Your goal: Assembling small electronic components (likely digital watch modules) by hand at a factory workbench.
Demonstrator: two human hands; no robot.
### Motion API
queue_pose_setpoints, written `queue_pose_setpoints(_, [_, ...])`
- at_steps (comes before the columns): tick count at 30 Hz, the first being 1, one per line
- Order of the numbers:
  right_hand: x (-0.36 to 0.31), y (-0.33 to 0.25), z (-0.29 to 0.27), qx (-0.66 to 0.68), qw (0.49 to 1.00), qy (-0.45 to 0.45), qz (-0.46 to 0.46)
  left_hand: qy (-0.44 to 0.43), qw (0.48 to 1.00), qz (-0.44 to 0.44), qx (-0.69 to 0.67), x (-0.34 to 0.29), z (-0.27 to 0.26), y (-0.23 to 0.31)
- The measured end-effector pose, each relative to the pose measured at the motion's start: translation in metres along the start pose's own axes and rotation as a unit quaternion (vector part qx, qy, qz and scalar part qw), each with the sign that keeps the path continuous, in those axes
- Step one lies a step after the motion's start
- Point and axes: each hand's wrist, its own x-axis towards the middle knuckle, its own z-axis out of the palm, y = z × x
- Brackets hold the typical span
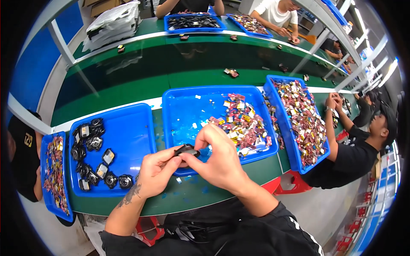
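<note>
My left hand (157, 170) and my right hand (218, 158) meet over the front edge of the middle blue tray (188, 106). Between the fingertips of both sits a small black rounded part (186, 149). The right hand's fingers arch over its top; the left pinches it from the left side. A heap of small colourful pieces (241, 121) fills the right half of that tray. The left blue tray (128, 136) holds several black round parts (92, 149) along its left side.
A tilted blue tray (279, 123) of colourful pieces stands at the right, and a narrow one (45, 170) at far left. A green conveyor belt (171, 64) runs behind. Other people work at the right, at the left edge and across the belt.
</note>
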Motion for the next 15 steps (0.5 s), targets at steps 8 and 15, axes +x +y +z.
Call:
queue_pose_setpoints(8, [-0.017, 0.019, -0.001, 0.249, 0.958, 0.003, 0.144, 0.103, 0.988, -0.035, -0.114, 0.009, 0.006, -0.004])
queue_pose_setpoints(15, [-0.025, 0.02, 0.0, 0.251, 0.956, -0.013, 0.149, 0.091, 0.983, -0.049, -0.15, 0.008, 0.007, 0.0])
